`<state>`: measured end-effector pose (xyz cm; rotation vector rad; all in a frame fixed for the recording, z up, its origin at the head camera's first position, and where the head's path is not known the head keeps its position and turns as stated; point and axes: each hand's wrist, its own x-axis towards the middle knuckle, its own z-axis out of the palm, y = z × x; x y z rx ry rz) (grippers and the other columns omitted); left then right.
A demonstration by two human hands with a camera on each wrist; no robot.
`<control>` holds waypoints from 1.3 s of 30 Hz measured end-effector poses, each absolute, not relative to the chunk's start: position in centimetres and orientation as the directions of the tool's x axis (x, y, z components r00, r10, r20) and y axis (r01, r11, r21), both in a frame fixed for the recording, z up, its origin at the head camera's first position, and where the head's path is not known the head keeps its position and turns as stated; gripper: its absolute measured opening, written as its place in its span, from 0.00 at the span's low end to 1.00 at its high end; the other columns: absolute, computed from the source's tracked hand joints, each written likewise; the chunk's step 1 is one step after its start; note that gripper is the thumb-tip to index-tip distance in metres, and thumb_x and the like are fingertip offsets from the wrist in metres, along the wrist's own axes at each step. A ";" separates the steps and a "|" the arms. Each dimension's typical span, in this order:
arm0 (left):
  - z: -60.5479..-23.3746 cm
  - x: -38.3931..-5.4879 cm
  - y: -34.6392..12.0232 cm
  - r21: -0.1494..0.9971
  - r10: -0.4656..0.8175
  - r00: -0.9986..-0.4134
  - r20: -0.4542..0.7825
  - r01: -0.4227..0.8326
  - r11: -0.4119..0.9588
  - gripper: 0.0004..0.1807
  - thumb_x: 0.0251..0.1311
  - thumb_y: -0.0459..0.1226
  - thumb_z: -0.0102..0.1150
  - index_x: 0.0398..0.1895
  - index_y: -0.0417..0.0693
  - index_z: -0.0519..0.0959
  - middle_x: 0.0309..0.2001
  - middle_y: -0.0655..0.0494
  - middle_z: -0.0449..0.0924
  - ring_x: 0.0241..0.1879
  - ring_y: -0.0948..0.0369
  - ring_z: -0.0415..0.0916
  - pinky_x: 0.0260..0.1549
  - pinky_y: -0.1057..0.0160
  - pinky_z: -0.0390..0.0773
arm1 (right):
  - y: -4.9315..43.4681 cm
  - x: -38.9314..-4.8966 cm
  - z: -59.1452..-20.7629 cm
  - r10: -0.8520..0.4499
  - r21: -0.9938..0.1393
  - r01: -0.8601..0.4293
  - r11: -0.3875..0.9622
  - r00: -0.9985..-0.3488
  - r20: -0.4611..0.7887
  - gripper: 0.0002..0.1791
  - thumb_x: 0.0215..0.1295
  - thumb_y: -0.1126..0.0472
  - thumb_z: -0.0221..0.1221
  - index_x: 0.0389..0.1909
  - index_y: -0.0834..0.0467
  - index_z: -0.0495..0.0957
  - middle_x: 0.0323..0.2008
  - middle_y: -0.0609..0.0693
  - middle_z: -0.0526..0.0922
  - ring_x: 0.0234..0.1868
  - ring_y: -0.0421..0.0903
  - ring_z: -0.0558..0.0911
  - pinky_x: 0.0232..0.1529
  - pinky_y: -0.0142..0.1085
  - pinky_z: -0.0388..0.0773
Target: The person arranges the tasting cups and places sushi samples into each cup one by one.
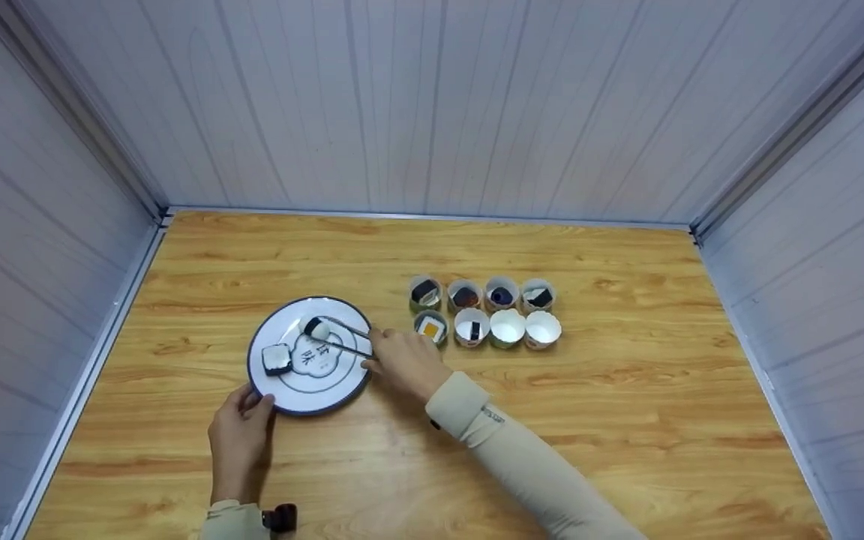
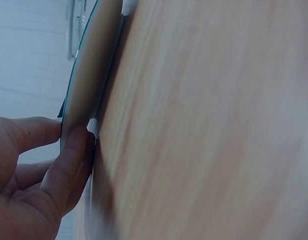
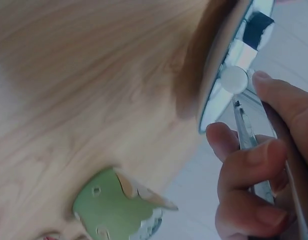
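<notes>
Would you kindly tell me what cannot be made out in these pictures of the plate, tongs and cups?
- Head view: the contents of the paper cups are too small to identify.
- Head view: whether the tongs grip the white piece or only touch it; too small.
- Left wrist view: the plate shows edge-on, so its top is hidden; the left hand is cut off by the edge.
- Right wrist view: the right hand covers the tongs' handles; blurred.
</notes>
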<state>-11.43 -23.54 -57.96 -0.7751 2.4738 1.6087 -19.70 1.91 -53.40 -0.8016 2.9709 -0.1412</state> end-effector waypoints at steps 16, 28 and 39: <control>-57.7 -11.5 -23.5 0.838 -0.362 -0.869 -0.338 -0.453 0.304 0.30 0.73 0.38 0.53 0.72 0.31 0.62 0.62 0.32 0.72 0.60 0.43 0.73 0.59 0.48 0.75 | 0.0 -20.1 -54.5 -0.495 -0.047 -0.495 0.867 -0.869 0.031 0.18 0.70 0.43 0.60 0.45 0.54 0.80 0.34 0.51 0.85 0.29 0.53 0.83 0.21 0.44 0.78; -58.1 -11.7 -23.4 0.839 -0.378 -0.863 -0.335 -0.456 0.298 0.29 0.73 0.37 0.54 0.71 0.32 0.63 0.61 0.32 0.73 0.58 0.43 0.74 0.58 0.49 0.75 | 2.9 -18.9 -52.8 -0.514 -0.130 -0.512 0.849 -0.858 0.027 0.23 0.72 0.46 0.58 0.62 0.53 0.75 0.40 0.54 0.85 0.32 0.53 0.84 0.24 0.44 0.80; -58.1 -11.6 -23.6 0.821 -0.372 -0.861 -0.347 -0.470 0.324 0.30 0.73 0.39 0.54 0.72 0.31 0.62 0.62 0.31 0.72 0.59 0.42 0.74 0.58 0.47 0.75 | 9.4 -16.7 -50.7 -0.529 -0.129 -0.541 0.831 -0.840 0.121 0.21 0.70 0.45 0.60 0.57 0.54 0.77 0.32 0.49 0.83 0.23 0.48 0.80 0.16 0.38 0.75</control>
